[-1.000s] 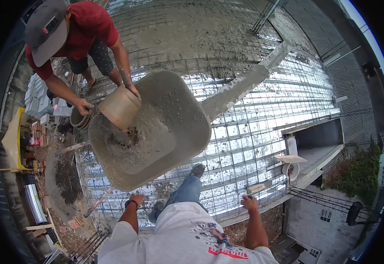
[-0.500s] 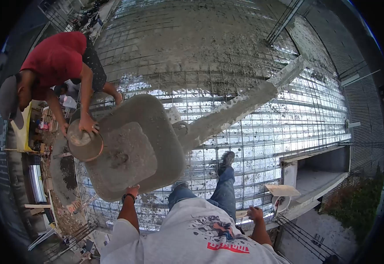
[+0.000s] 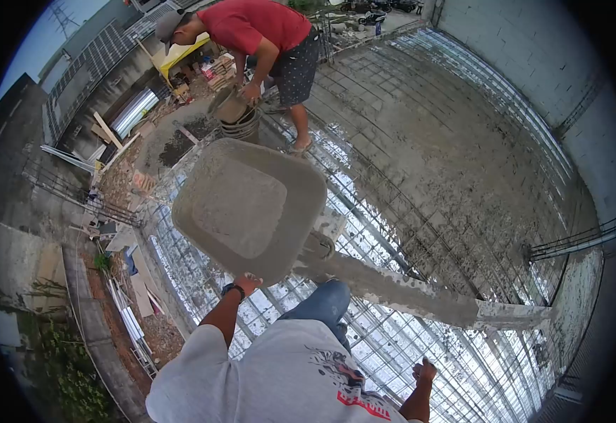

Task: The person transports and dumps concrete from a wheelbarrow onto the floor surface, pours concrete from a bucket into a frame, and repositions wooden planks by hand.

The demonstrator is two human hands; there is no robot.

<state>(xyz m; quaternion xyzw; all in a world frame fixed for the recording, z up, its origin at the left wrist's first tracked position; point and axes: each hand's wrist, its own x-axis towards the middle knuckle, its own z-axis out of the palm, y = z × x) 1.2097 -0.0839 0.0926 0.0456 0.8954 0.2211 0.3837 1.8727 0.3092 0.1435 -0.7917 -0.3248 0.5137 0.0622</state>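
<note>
The wheelbarrow tray (image 3: 301,194) is before me, coated in grey cement, with wet concrete (image 3: 241,208) lying in it. My left hand (image 3: 246,283), with a dark band on the wrist, grips the tray's near rim. Off to my right, my right hand (image 3: 425,370) hangs over the mesh, fingers curled in, with nothing seen in it. Across the tray, a co-worker in a red shirt (image 3: 265,28) bends and holds a bucket (image 3: 230,106) at the top of a stack of buckets (image 3: 243,132).
Steel mesh (image 3: 385,359) over shiny metal decking lies underfoot. A concrete-smeared plank (image 3: 392,289) runs right from the wheelbarrow. Fresh concrete (image 3: 456,169) spreads beyond it. At the left, the deck edge (image 3: 163,296) drops toward rubble and boards; rebar bundles (image 3: 576,243) stick out at right.
My view has swung left. The co-worker's bucket has gone from over the wheelbarrow tray to the bucket stack, and the co-worker stands more upright. My left hand stays on the rim.
</note>
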